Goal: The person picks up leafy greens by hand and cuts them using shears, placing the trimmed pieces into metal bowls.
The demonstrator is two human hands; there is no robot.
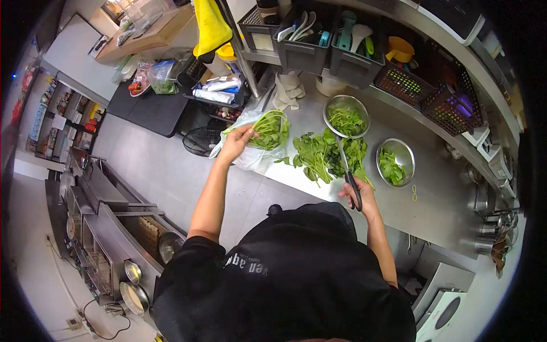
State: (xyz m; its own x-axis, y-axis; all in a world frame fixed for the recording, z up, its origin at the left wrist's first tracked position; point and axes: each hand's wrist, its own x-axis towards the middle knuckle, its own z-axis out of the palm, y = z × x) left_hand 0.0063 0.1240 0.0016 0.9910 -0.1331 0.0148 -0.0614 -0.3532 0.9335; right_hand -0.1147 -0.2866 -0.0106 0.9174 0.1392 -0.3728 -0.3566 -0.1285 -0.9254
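My left hand [236, 142] is at the far left of the counter, its fingers closed around the stems of a bunch of leafy greens [270, 137]. That bunch lies over a thin white plastic bag [250, 158]. My right hand [360, 196] grips a knife [354, 191] by its black handle, blade pointing away from me. Under and beside the blade spreads a pile of loose leafy greens [312, 157] on a white surface. A metal bowl [366, 130] with leaves stands just behind the pile. To the right is a second metal bowl [414, 165], also holding leaves.
A yellow rubber band [415, 194] lies on the steel counter [439, 211]. Dark utensil bins [307, 57] and brown baskets [401, 82] line the shelf above. A crumpled cloth [289, 90] sits at the back. Behind my left side is cooking equipment [108, 211].
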